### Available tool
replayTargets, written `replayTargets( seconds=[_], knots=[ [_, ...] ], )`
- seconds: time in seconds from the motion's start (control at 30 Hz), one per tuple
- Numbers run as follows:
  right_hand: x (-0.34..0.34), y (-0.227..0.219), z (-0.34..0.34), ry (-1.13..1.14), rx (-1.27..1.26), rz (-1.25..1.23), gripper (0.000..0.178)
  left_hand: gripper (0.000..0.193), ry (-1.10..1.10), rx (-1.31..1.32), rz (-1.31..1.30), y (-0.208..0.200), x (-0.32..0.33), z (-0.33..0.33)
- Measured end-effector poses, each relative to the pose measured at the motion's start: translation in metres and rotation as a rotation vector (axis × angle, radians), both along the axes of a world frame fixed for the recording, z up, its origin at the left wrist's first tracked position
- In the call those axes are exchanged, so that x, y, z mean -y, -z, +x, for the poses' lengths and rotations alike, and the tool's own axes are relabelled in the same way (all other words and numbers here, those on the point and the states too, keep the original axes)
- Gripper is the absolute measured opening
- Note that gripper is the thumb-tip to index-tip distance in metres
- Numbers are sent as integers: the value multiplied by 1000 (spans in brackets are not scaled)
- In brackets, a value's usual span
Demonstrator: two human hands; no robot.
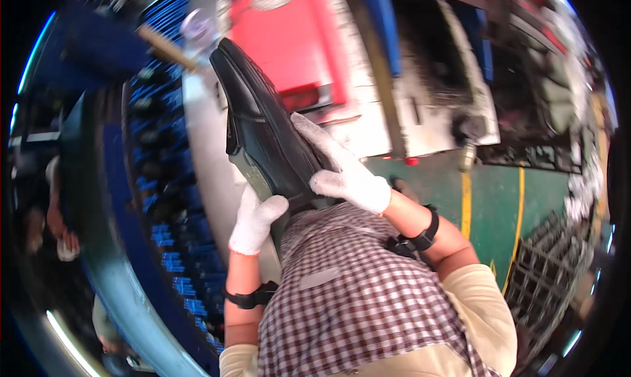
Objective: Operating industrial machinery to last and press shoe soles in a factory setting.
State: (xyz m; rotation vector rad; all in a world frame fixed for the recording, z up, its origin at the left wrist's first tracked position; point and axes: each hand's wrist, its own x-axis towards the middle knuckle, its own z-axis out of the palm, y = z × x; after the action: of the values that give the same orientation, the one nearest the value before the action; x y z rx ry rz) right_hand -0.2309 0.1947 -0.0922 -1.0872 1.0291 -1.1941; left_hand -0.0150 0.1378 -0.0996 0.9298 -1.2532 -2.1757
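Note:
A black leather shoe [276, 140] is held in front of my checked apron, its toe pointing up and to the left. A grey-green piece [253, 173] shows along its left side near the heel end; I cannot tell what it is. My left hand [255, 220], in a white knit glove, grips the heel end from the left, fingers partly hidden behind it. My right hand [345, 170], gloved the same way, lies along the right side of the shoe and closes on it.
Ahead stands a red machine housing [289, 35] beside a whitish work surface [365, 124]. Racks of blue and dark items [164, 147] and a blue-green rail [118, 278] run along the left. A metal wire rack [545, 259] stands right on the green floor [486, 206]. Another person's hand [68, 243] shows far left.

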Motion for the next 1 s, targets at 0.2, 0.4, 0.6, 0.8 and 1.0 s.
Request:
replayTargets(
  seconds=[0.2, 0.4, 0.6, 0.8, 1.0],
  knots=[
    [-69, 16, -116, 519, -32, 66, 78, 84, 187, 138, -406, -41, 21, -81],
    [-54, 36, -272, 953, -580, 108, 77, 78, 76, 128, -879, -121, 74, -164],
    [-4, 87, -383, 816, -1170, 296, 85, 78, 142, -53, -1121, -180, 78, -286],
    [12, 90, -368, 582, -1457, 521, 93, 80, 191, 63, -1429, -197, 81, -376],
    [1, 105, -378, 575, -1432, 495, 93, 62, 267, -301, -1640, -201, 75, -458]
  ],
)
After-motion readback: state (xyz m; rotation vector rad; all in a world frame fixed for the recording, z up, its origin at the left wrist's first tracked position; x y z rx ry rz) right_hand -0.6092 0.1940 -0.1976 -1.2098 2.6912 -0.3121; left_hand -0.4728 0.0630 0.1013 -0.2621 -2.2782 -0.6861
